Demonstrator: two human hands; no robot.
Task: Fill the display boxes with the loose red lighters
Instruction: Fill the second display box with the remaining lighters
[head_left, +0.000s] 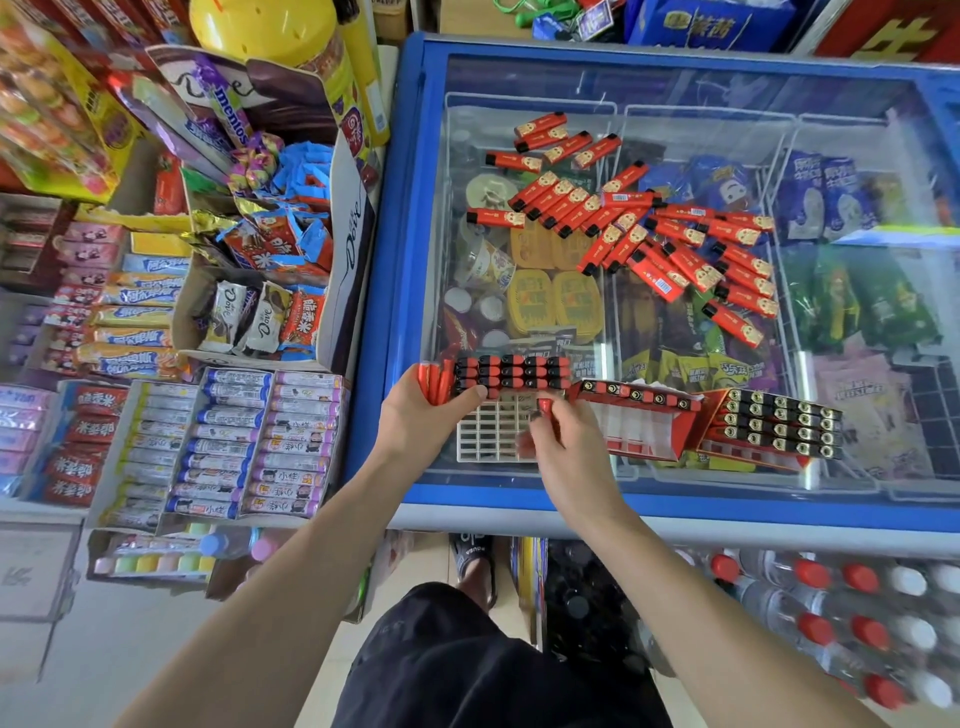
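1. Left hand (415, 415) grip closed on the left end of a white grid tray (493, 428), a few red lighters pinched at its edge; three rows of lighters fill the tray's far part, near cells empty.
2. Right hand (558, 441) grip pinches one red lighter (543, 405) over the tray's right edge; blurred.
3. Two red display boxes right of it: middle box (644, 421) one row filled, right box (774, 423) four rows.
4. All sits on the freezer's glass lid (857, 171), blue frame.
5. Loose lighters (670, 244) scattered mid-lid, roughly thirty; far right glass open.

- At my ten o'clock I read "mentos" on a purple roll (232, 115).
- "Dove" stands on the white carton side (354, 235) and on chocolate wrappers (261, 316) beside it.
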